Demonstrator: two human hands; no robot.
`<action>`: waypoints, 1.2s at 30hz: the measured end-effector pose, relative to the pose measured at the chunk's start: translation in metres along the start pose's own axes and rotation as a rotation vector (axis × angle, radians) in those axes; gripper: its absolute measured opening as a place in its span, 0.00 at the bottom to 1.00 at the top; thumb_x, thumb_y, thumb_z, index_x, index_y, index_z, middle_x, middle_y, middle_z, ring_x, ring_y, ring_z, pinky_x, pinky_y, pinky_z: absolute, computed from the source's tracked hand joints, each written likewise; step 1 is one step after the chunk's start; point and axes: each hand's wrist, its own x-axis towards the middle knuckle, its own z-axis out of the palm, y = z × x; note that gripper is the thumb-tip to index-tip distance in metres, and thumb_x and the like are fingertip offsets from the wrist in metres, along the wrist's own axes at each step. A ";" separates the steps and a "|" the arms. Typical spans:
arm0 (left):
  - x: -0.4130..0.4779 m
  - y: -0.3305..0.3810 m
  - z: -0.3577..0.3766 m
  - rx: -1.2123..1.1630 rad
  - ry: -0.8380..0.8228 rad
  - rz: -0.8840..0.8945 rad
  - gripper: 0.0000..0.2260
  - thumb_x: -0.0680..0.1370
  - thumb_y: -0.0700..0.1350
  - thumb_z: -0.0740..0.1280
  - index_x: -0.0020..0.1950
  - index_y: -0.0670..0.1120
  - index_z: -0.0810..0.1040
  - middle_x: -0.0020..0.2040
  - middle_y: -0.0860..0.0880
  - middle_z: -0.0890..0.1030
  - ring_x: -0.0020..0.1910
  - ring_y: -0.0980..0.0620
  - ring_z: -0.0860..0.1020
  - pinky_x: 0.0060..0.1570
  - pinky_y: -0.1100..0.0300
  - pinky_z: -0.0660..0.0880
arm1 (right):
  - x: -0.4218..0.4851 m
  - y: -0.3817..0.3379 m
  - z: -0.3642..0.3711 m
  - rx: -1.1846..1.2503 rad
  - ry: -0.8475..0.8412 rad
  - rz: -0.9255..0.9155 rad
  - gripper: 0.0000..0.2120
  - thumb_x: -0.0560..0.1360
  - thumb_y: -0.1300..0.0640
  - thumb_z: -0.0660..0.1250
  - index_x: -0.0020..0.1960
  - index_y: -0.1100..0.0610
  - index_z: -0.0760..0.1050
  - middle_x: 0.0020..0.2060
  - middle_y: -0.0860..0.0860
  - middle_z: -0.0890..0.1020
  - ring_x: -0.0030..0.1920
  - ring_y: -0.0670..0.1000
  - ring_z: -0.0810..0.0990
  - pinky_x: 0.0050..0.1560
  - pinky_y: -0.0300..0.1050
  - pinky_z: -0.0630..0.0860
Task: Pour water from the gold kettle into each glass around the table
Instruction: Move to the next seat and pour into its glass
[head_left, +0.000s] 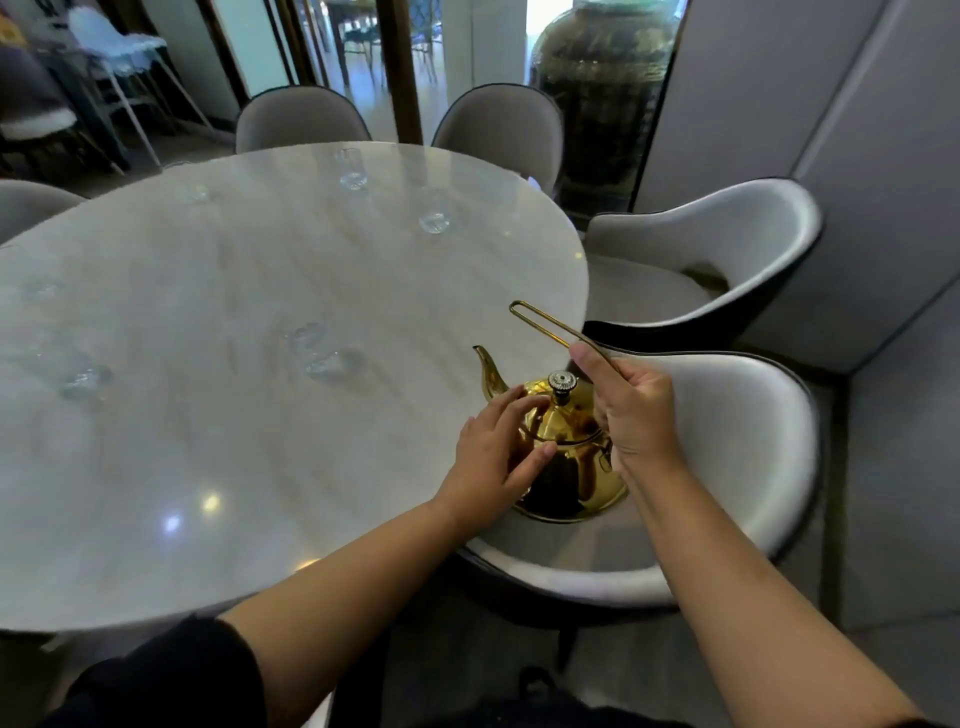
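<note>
Several clear drinking glasses (353, 169) stand spread over the pale oval marble table (208, 441); blur hides whether any hold water. The shiny gold metal kettle (571, 478) is at the table's near right edge, lid (561, 413) on, spout (485, 364) pointing away and left, wire handle (540, 322) slanting likewise. The right hand (634, 415) grips that handle; the left hand (488, 452) rests loosely spread fingers on its shoulder.
</note>
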 end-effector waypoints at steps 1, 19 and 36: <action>-0.001 0.006 0.006 -0.002 -0.015 0.018 0.21 0.77 0.58 0.60 0.70 0.59 0.63 0.74 0.53 0.61 0.72 0.52 0.61 0.71 0.47 0.61 | -0.004 -0.004 -0.009 -0.002 0.010 -0.004 0.17 0.72 0.53 0.72 0.28 0.57 0.72 0.16 0.44 0.68 0.18 0.41 0.63 0.23 0.33 0.63; 0.116 0.127 0.167 -0.126 0.101 0.123 0.19 0.77 0.61 0.57 0.68 0.62 0.63 0.72 0.56 0.63 0.72 0.54 0.61 0.69 0.42 0.63 | 0.076 -0.067 -0.203 -0.027 0.092 -0.046 0.26 0.74 0.55 0.71 0.19 0.51 0.65 0.16 0.43 0.63 0.18 0.42 0.58 0.22 0.34 0.59; 0.272 0.176 0.279 -0.145 0.175 0.100 0.19 0.78 0.59 0.58 0.68 0.59 0.65 0.71 0.55 0.64 0.71 0.54 0.62 0.67 0.43 0.65 | 0.229 -0.077 -0.329 -0.030 0.078 -0.014 0.26 0.73 0.53 0.71 0.20 0.51 0.65 0.17 0.44 0.64 0.19 0.44 0.59 0.22 0.35 0.60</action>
